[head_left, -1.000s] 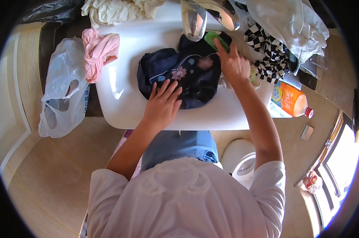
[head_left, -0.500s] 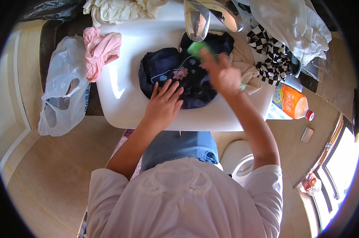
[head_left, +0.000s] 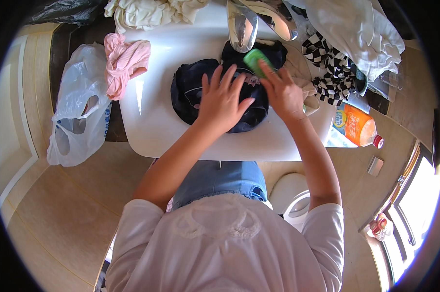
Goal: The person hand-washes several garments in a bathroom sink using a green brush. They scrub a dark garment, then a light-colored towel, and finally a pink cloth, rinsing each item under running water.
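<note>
A dark navy garment (head_left: 215, 92), soft and crumpled with a small pale print, lies bunched in the bowl of a smooth white sink (head_left: 152, 121). The left hand (head_left: 223, 100) lies flat on top of it, fingers (head_left: 215, 80) spread and released, pressing the cloth down rather than gripping it. The right hand (head_left: 281, 90) is just beside it at the upper right edge of the garment, its fingers closed around a small bright green brush (head_left: 254, 61), which rests against the cloth near the back of the bowl.

Right behind the brush a shiny chrome tap (head_left: 243, 27) curves over the bowl, crowding the space above the right hand. A twisted pink cloth (head_left: 125, 63) hangs over the sink's left rim, and a wrinkled cream cloth (head_left: 147, 12) sits heaped at the back. To the right, a black-and-white checked cloth (head_left: 329, 70) and a loose white garment (head_left: 361, 34) pile up against the sink's edge, with a beige cloth (head_left: 307, 90) tucked under the right wrist. An orange plastic bottle (head_left: 358, 129) with a red cap lies on its side near the sink's right corner. A thin, translucent white plastic bag (head_left: 76, 117) slumps to the left of the sink. Below, the floor (head_left: 59, 209) is glossy beige tile, and a round white bowl (head_left: 290, 199) stands near the person's right arm.
</note>
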Demonstrator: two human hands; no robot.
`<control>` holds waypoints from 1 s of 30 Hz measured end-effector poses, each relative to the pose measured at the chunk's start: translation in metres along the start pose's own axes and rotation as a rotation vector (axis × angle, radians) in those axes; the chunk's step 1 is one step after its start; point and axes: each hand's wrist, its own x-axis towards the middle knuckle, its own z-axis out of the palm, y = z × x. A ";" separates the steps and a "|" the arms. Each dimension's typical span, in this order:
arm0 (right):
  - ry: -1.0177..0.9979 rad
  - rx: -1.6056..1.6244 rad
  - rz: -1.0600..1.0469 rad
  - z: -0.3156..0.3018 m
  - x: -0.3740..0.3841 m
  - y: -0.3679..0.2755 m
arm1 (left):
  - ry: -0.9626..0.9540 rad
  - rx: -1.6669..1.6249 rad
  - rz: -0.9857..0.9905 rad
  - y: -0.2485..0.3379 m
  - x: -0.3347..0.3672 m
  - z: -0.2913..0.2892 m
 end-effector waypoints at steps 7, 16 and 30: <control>0.016 -0.155 0.098 0.014 0.004 0.001 | -0.190 0.181 -0.001 0.005 -0.012 0.051; -0.274 -0.216 -0.146 0.017 -0.018 -0.016 | 0.068 0.122 0.250 -0.031 -0.060 0.009; -0.313 -0.502 0.018 0.043 0.005 -0.016 | 0.067 0.006 0.059 -0.065 -0.097 -0.017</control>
